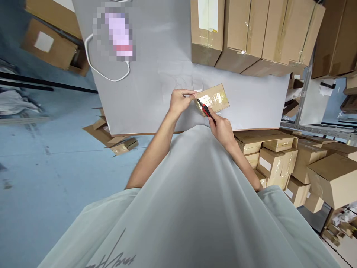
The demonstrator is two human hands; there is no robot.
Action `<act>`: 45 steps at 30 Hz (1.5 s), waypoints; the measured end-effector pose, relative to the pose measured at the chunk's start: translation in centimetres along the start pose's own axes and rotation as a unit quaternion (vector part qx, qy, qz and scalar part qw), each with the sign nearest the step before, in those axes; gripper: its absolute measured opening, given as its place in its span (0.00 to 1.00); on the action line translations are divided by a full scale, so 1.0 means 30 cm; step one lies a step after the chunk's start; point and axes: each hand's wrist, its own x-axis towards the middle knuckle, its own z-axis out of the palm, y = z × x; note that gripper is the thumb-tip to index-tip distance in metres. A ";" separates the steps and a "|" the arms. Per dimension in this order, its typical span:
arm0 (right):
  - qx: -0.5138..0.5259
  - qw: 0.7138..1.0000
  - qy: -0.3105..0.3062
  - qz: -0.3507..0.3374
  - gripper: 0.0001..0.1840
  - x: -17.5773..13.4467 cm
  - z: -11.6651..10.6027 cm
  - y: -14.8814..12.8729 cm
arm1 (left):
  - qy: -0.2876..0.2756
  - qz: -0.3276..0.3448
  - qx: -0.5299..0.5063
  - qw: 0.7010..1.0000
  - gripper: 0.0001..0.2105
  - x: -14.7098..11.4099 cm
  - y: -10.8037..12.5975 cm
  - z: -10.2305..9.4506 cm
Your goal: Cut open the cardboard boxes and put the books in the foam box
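A small taped cardboard box (222, 97) lies near the front edge of the grey table (145, 100), turned at a slant. My right hand (223, 130) grips a red and black utility knife (205, 109), its tip pointing to the box's left end. At that same end my left hand (180, 101) pinches with thumb and forefinger. A bit of white shows by those fingertips, but what they hold is too small to make out. Clear shiny tape and a white label cover part of the box's top.
Large taped cartons (248, 33) stand along the table's back right. A white cable (108, 79) curls at the back left near a blurred-out patch. Stacked boxes (275, 163) fill the floor to the right. Flattened cardboard (102, 134) lies on the blue floor at left.
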 end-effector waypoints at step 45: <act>0.193 0.973 0.114 0.057 0.35 0.081 0.150 0.228 | 0.035 0.014 0.081 0.996 0.14 -0.071 -0.044 0.047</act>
